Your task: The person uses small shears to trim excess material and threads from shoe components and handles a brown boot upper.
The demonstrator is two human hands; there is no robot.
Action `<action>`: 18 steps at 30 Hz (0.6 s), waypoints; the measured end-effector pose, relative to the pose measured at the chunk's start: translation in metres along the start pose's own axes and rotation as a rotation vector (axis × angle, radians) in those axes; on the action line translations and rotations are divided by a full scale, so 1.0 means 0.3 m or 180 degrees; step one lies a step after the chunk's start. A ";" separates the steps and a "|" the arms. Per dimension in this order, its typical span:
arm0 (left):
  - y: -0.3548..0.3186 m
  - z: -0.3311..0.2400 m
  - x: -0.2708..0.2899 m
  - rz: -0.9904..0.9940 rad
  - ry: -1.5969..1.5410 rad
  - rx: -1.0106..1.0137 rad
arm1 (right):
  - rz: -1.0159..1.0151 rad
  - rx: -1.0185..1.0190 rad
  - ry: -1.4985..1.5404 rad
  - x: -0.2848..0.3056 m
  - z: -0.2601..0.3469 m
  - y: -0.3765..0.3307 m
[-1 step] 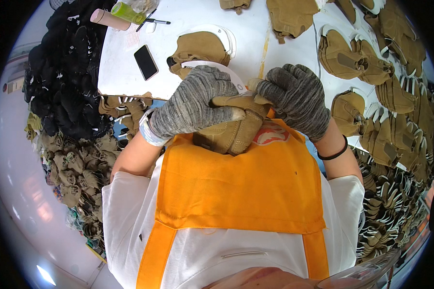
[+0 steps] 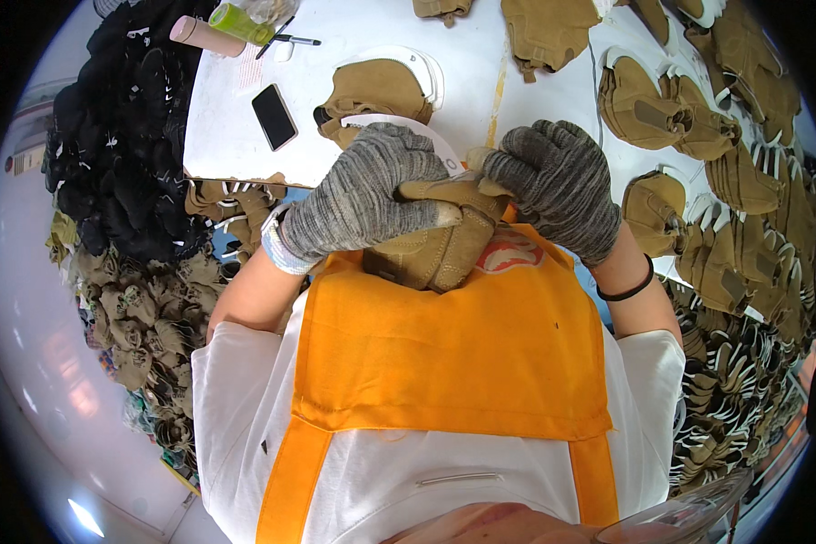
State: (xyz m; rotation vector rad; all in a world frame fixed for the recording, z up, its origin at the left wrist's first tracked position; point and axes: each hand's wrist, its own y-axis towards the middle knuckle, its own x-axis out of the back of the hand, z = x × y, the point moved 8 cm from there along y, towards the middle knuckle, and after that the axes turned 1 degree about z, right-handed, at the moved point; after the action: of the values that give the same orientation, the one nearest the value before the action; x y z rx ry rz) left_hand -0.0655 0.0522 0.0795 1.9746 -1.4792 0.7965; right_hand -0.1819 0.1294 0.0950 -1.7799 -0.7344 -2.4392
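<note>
Seemingly nothing had shifted between the two pictures: both hands sat on the same piece in the same grip. By that reading the work was mid-hold, with no step newly finished.

The left hand (image 2: 363, 195), in a grey marled knit glove, was curled closed across the tan suede-like work glove (image 2: 435, 249), its fingers (image 2: 426, 210) lying over the upper face and pressing it down. The right hand (image 2: 558, 181), in a darker grey knit glove, was bent closed too, its fingertips (image 2: 491, 168) pinching the piece's upper edge.

The tan work glove was held up against the chest, just above the top hem of the orange fabric apron (image 2: 444, 354) and near the front edge of the white worktable (image 2: 236, 136). Its long axis ran roughly away from the body, tilted a little to the person's right at the far end. The stitched, finger-like end appeared to point down toward the apron and the opening up between the hands, though the hands hid most of that end.

A black rectangular phone (image 2: 274, 116) lay on the table to the left. More tan gloves on white flat forms (image 2: 644, 113) lay to the right.
</note>
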 end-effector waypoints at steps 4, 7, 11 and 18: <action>-0.002 -0.012 0.016 -0.0101 0.0050 0.0003 | -0.0321 -0.0121 0.0394 -0.008 -0.053 -0.021; 0.001 -0.022 0.020 -0.0087 0.0127 -0.0069 | 0.0093 -0.0405 0.0729 -0.050 -0.064 -0.037; 0.004 -0.029 0.023 -0.0030 0.0169 0.0095 | 0.0203 -0.0359 0.0575 -0.043 -0.036 -0.017; 0.018 -0.054 0.024 -0.0068 0.0360 -0.0063 | 0.0059 -0.0236 0.0550 -0.021 -0.015 -0.016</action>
State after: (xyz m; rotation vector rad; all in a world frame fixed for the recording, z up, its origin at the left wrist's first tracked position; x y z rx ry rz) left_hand -0.0713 0.0578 0.0960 1.8954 -1.3935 0.8664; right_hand -0.1851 0.1303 0.0866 -1.5642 -0.6173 -2.5983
